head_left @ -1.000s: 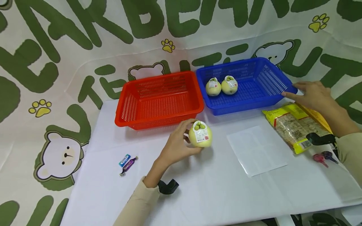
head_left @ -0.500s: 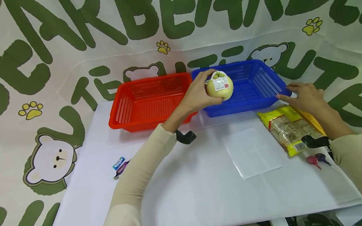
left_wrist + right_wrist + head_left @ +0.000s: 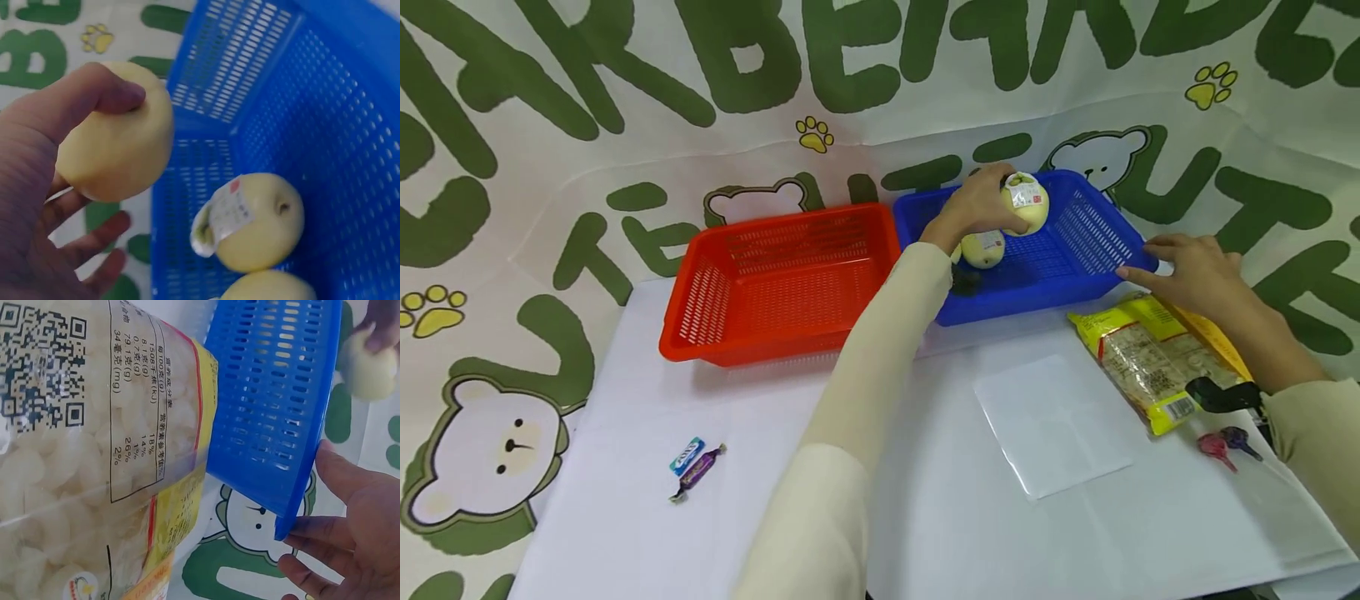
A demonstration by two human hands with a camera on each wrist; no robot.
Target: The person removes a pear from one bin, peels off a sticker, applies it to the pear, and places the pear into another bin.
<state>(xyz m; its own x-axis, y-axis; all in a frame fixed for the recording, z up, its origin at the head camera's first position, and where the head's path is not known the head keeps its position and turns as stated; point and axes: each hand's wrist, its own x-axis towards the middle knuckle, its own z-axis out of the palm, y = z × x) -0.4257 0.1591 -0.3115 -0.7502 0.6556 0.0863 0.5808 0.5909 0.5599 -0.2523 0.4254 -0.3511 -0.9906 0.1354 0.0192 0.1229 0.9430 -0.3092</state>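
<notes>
In the head view my left hand [image 3: 981,204] grips a pale yellow pear [image 3: 1028,204] with a white label, above the blue basket [image 3: 1030,304]. The left wrist view shows the thumb across the pear [image 3: 119,144], clear of the basket floor. Two similar pears lie inside the basket at its left; one labelled pear [image 3: 983,250] shows well, the other is mostly hidden behind the left arm. At the basket's right end, my right hand [image 3: 1195,271] holds the rim, thumb on the edge and fingers beneath, as the right wrist view [image 3: 350,531] shows.
A red basket [image 3: 797,342] stands left of the blue one. A yellow food bag [image 3: 1157,358] lies by the right forearm, with two wrapped lollipops [image 3: 1217,450] nearby. A clear plastic sheet [image 3: 1052,425] lies mid-table. Two small wrapped candies [image 3: 696,467] sit at left.
My left hand has carried the pear from over the table, up and right, to above the blue basket. My right hand stays at the basket's rim. The head view has shifted slightly.
</notes>
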